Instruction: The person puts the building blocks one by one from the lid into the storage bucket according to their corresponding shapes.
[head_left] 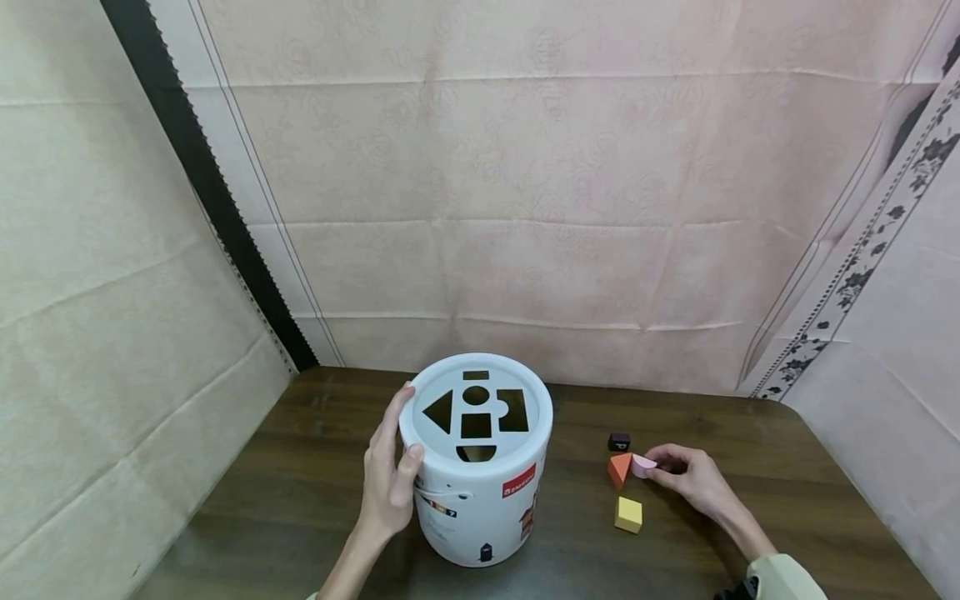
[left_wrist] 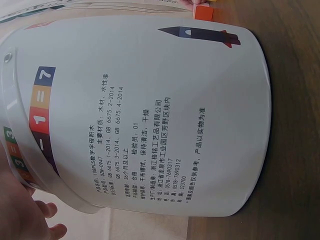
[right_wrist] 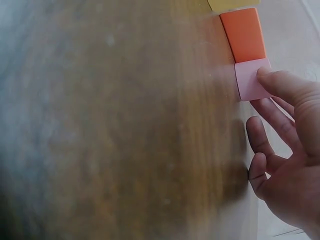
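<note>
A white lidded bucket [head_left: 480, 508] stands upright on the table, its lid [head_left: 438, 450] cut with shaped holes. My left hand [head_left: 390, 479] holds the lid's left side, thumb at the front and fingers round the rim; in the left wrist view its fingertips [left_wrist: 47, 209] are partly curled. Right of the bucket, my right hand [head_left: 693, 479] pinches a pink half-round block [head_left: 641, 467] between thumb and fingers, low at the table. An orange triangular block [head_left: 618, 469] touches the pink one in the right wrist view. Nearby lie a yellow block [head_left: 628, 515] and a black block [head_left: 618, 442].
The dark wooden table [head_left: 300, 500] ends at a pale cloth backdrop [head_left: 525, 275] behind the bucket. More cloth hangs at the left and right sides. Printed text and a rocket picture [left_wrist: 205, 35] mark the bucket's side.
</note>
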